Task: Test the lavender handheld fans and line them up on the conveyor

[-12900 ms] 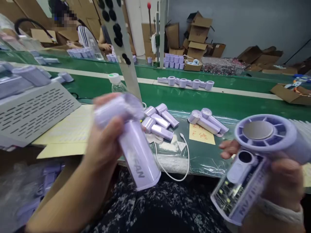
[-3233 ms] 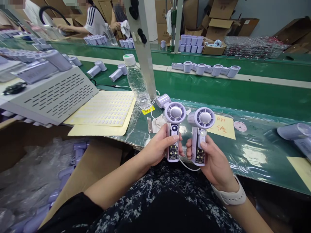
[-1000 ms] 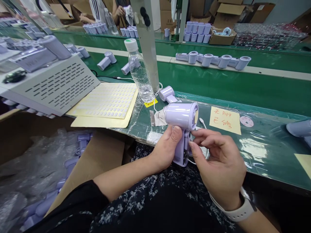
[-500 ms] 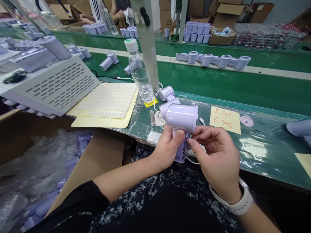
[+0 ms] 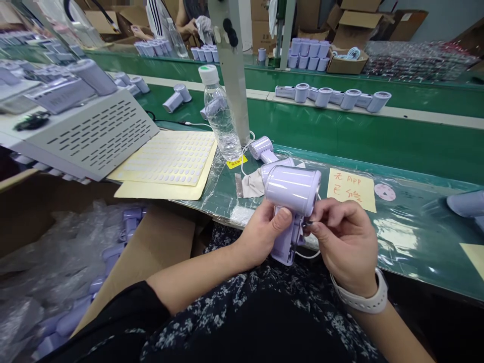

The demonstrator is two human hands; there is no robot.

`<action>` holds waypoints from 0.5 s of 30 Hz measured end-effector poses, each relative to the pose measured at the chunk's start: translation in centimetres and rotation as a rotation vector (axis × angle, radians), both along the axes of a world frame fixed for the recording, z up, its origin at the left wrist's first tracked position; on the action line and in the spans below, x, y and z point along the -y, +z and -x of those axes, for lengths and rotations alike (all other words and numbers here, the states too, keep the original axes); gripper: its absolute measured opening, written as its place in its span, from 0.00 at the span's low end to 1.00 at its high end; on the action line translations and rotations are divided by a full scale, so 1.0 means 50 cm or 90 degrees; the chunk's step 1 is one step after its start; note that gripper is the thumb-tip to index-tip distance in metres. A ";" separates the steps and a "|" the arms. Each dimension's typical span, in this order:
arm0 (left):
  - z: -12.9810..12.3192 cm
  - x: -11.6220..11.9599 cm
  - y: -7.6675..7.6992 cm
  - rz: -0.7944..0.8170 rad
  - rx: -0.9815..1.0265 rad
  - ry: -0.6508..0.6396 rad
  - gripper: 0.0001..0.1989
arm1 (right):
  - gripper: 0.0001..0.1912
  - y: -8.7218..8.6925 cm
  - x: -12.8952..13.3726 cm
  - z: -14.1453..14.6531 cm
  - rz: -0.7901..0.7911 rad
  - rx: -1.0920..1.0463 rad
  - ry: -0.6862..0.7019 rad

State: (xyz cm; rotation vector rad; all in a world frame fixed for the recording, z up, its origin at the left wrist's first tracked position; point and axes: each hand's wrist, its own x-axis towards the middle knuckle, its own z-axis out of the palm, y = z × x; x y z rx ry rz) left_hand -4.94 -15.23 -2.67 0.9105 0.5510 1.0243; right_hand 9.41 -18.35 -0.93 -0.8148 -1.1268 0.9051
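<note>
My left hand (image 5: 266, 229) is wrapped round the handle of a lavender handheld fan (image 5: 293, 189), shaped like a small hair dryer. Its thick cylindrical head points up and away from me. Along the handle's right side an opening shows dark inner parts. My right hand (image 5: 346, 242) pinches a small dark piece (image 5: 308, 225) between thumb and forefinger, right beside that opening; whether it is attached to the handle I cannot make out. Behind the held fan lie another lavender fan (image 5: 261, 147) and a crumpled pale cloth (image 5: 253, 184).
A water bottle (image 5: 223, 118) stands by a metal post (image 5: 236, 91). Left are sticker sheets (image 5: 170, 156), a slotted metal box (image 5: 102, 133) and a carton (image 5: 151, 252). A handwritten note (image 5: 350, 189) lies right. Fans (image 5: 350, 99) line the conveyor's ledge; co-workers stand beyond.
The held fan has shifted slightly right and tilted, showing more of its handle's right side. My right hand has drawn a little away from the handle, and a small dark piece now shows at its fingertips.
</note>
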 end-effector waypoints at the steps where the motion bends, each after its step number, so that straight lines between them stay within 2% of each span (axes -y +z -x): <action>1: 0.003 0.000 -0.001 -0.001 0.000 0.008 0.36 | 0.15 0.002 0.004 -0.003 -0.026 0.013 -0.005; 4: 0.015 -0.003 0.005 0.010 0.002 0.017 0.40 | 0.16 0.018 0.017 -0.017 -0.089 0.075 -0.032; 8: 0.029 -0.010 0.017 0.025 0.044 -0.038 0.42 | 0.18 0.036 0.029 -0.033 -0.174 0.244 -0.104; 12: 0.028 -0.011 0.018 0.045 0.061 -0.052 0.40 | 0.18 0.038 0.034 -0.024 -0.091 0.308 -0.112; 15: 0.020 -0.006 0.015 0.061 0.056 -0.057 0.40 | 0.13 0.041 0.037 -0.005 -0.044 0.342 -0.119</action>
